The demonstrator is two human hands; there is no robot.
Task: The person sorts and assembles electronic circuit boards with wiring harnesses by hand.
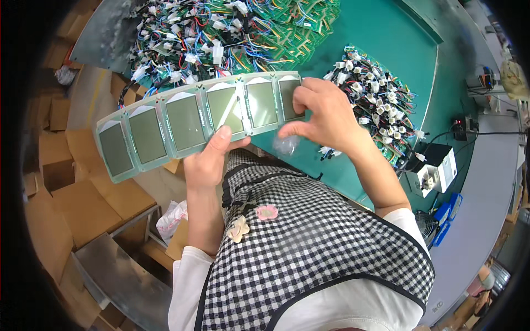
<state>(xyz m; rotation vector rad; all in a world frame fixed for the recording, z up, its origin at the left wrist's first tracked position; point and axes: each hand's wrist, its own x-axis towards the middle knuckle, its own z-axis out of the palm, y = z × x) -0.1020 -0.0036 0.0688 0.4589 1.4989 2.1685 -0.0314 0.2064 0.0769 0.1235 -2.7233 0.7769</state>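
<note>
A long strip of LCD screens (pixel 186 122) on pale green circuit board tilts in front of me, its right end higher. My left hand (pixel 207 157) grips its lower edge near the middle, thumb on the front. My right hand (pixel 326 113) is at the right end, fingers bent against the last screen, thumb apart below the edge. A crumpled piece of clear plastic film (pixel 286 144) shows just below that thumb; whether it touches the hand I cannot tell.
Circuit boards with wires and white connectors (pixel 215 38) are heaped behind the strip on the green table mat (pixel 381 27). Another wired pile (pixel 375 99) lies to the right, near a white-and-black box (pixel 436 171). Cardboard boxes (pixel 83 204) and a metal bench (pixel 118 276) stand at left.
</note>
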